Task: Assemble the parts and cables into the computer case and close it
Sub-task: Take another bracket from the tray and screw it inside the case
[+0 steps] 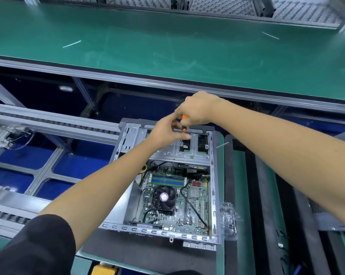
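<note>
Computer case [213, 175], an open grey metal tower lying on its side, sat on a dark mat [147, 253] on the green counter [221, 195], just below the middle of the view. Over its far end, toward twelve o'clock, both hands met above the silver drive cage [167, 149]. The right hand [197, 110] had its fingers curled round the orange-and-black handle of a screwdriver [184, 124], which stood nearly upright with its tip lowered toward the cage. The left hand [167, 130] reached in from seven o'clock, its fingers bent, with the fingertips [184, 136] at the tool's lower shaft; whether they pinched the shaft or only steadied it could not be told.

Inside the case, toward six o'clock from the cage, the green motherboard [195, 197] lay exposed. A round black cooler fan [163, 197] with a purple centre label sat on its left part, blue and green memory slots [167, 180] ran across above the fan, and a black cable [193, 207] crossed the board diagonally. At three o'clock from the case's near corner, a crumpled clear plastic bag [228, 219] rested beside it. A second green-topped counter [167, 42] stretched across the far side.
</note>
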Action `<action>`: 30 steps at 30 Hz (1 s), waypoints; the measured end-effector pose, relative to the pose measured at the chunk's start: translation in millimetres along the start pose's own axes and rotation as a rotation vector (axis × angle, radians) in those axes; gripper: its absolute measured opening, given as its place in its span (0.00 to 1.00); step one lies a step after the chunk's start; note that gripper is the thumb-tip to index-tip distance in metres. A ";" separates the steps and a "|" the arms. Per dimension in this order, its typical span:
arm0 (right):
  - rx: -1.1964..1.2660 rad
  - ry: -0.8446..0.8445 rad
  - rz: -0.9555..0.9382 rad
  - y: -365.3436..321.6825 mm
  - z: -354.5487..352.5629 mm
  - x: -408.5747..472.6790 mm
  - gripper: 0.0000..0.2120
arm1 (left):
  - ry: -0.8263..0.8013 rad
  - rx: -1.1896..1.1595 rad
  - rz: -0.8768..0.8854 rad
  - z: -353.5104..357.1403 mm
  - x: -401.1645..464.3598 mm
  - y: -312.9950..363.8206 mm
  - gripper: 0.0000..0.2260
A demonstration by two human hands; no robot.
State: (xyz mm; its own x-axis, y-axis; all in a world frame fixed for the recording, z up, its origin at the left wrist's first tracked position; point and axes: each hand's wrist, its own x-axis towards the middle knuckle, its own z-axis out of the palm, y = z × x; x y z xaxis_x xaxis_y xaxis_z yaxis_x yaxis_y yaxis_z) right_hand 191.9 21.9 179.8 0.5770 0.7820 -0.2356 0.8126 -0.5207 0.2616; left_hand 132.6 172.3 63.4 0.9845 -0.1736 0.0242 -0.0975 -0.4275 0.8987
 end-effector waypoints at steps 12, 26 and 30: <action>0.086 -0.051 -0.189 -1.4 -0.4 0.8 0.15 | -0.091 -0.024 -0.022 -1.7 0.3 1.5 0.05; -0.011 0.016 -0.137 0.2 1.6 0.7 0.15 | 0.010 0.024 -0.061 -7.6 5.6 2.0 0.10; -0.013 0.013 -0.097 0.2 1.2 3.1 0.08 | -0.126 -0.035 -0.037 -14.1 4.7 4.1 0.15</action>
State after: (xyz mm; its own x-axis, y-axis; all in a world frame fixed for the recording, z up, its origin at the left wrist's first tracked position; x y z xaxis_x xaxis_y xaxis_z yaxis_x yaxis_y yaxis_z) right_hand 193.9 23.9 177.9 0.4945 0.8330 -0.2479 0.8634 -0.4379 0.2507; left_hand 138.8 182.3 73.4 0.9610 -0.2693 -0.0623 -0.0542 -0.4047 0.9128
